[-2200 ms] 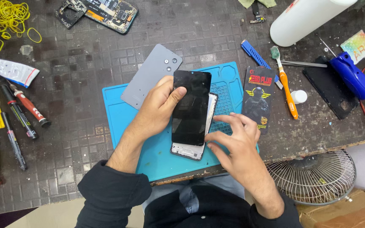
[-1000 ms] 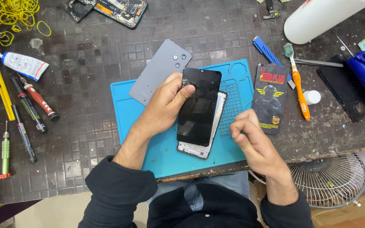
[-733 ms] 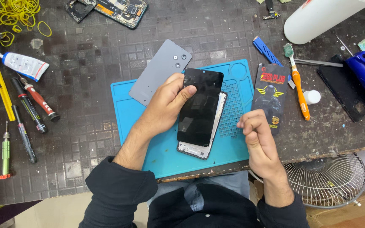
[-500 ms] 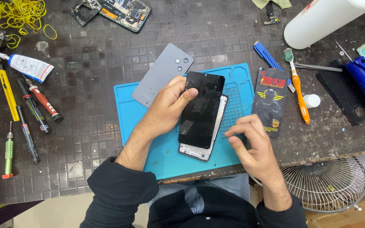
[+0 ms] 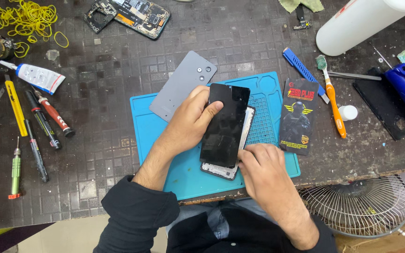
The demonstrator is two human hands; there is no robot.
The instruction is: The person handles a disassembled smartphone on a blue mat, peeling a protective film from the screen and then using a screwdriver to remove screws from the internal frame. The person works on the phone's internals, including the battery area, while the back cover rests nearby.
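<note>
Black glass first: the phone screen (image 5: 224,124) lies skewed over its frame (image 5: 240,149) on the blue mat (image 5: 165,140), one long edge lifted clear. Our left hand (image 5: 188,124) pinches its upper left side, thumb on the glass, fingers curled behind. Our right hand (image 5: 266,168) presses bent fingertips at the lower right corner. We judge the thin panel could crack or slide off line if that corner is pushed while the top sits crooked. Half a second ago the right hand hovered a little off the corner; now it has closed on it. Beside the mat lie a grey back cover (image 5: 182,84) and an orange-handled brush (image 5: 332,96).
</note>
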